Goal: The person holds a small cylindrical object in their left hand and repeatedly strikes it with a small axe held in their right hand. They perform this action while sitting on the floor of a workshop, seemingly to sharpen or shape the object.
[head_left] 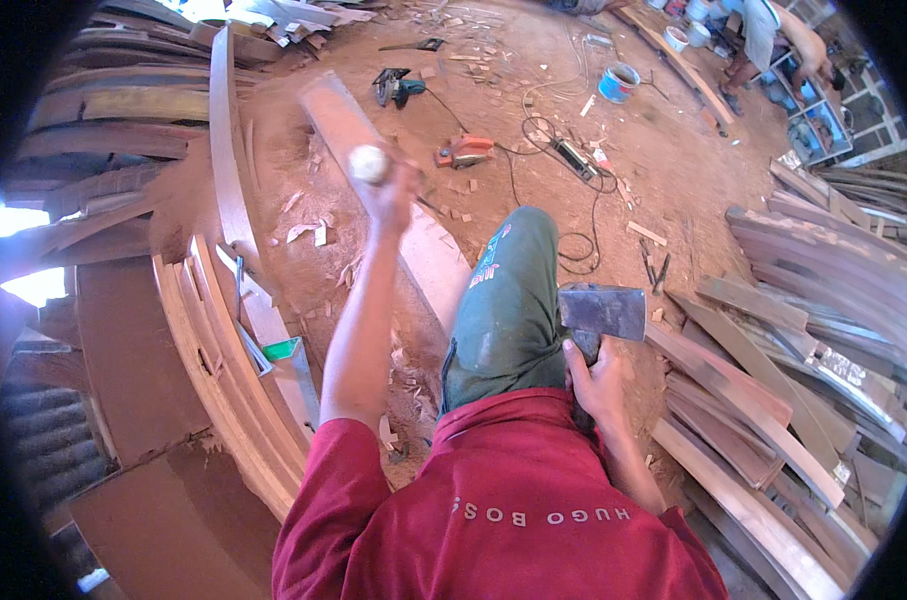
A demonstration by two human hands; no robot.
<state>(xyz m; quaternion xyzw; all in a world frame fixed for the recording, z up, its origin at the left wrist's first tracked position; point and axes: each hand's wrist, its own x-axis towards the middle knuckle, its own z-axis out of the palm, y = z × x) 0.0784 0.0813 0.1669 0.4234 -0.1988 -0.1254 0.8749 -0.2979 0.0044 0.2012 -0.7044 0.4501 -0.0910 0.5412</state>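
1. The left hand is raised over the plank, fingers closed round a pale-ended object whose rounded end faces up; it is blurred, so it may be a handled tool, but I cannot tell which kind.
2. The right hand grips a hammer by its handle, close under the dark, blocky head, just right of the green trouser leg.
3. The plank lies on the dusty ground, running from the upper left down to the trouser leg, which hides its near end.
4. Beyond the plank are a circular saw and, nearer, an orange power tool (wood chips are strewn about both).
5. A blue bucket stands farther off, toward a co-worker bending at the upper right.
6. Long curved boards lie at the left; more timber is heaped at the right.
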